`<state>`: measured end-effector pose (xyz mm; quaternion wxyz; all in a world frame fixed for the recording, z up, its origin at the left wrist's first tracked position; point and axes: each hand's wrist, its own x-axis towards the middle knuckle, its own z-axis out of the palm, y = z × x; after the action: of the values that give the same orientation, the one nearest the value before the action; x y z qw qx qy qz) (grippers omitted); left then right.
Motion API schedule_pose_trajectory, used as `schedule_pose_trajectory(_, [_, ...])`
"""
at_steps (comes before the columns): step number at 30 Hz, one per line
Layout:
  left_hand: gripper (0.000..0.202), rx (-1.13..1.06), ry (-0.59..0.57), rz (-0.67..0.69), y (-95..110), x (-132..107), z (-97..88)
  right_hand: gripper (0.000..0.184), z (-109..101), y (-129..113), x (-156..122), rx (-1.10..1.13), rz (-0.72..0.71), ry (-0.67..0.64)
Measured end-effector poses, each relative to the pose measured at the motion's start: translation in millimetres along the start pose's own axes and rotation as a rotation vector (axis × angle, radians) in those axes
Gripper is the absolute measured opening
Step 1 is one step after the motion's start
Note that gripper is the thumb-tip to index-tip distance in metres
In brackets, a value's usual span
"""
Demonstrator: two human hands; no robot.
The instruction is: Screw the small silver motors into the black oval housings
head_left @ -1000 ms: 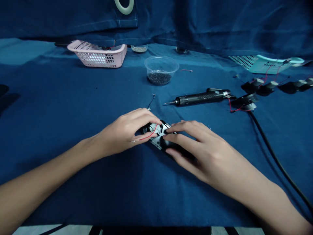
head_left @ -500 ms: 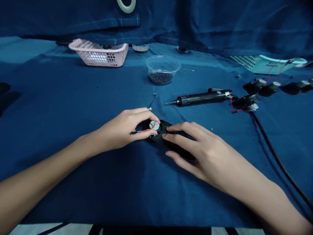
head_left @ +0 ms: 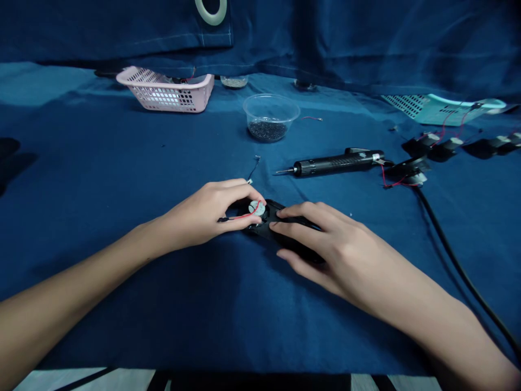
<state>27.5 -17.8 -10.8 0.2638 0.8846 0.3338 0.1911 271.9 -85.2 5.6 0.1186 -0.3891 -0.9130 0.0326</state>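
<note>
Near the middle of the blue cloth [head_left: 122,163], a black plastic housing [head_left: 266,227] lies under both hands, with a round white disc [head_left: 256,207] showing at its far end. The right hand [head_left: 321,239] covers the housing from above, fingers curved over it, a firm hold that keeps it steady for close work. The left hand [head_left: 199,214] is half closed, its fingertips at the disc and a red wire [head_left: 244,216] running past them; how firmly it grips, I cannot tell. Keeping that wire slack and clear of the disc would suit this work. Beyond lie a small wire lead [head_left: 252,169], an electric screwdriver [head_left: 337,164], a clear bowl [head_left: 271,117] of small dark parts and a pink basket [head_left: 165,92].
</note>
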Motion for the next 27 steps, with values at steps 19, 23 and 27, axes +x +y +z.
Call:
schedule_pose_trajectory(19, [0.034, -0.128, -0.088, -0.127, 5.4, 18.1, -79.3, 0.031, -15.6, 47.6, 13.3, 0.936, 0.808, 0.370])
schedule_pose_trajectory(23, [0.035, 0.075, 0.092, -0.054, -17.7, 104.3, -108.2, 0.035, -17.8, 102.6, 34.6, 0.753, 1.232, 0.166])
schedule_pose_trajectory(27, [0.022, 0.338, -0.103, -0.152, -60.8, 206.5, -95.4, 0.057, -19.7, 132.7, 55.5, 0.631, 1.322, 0.119])
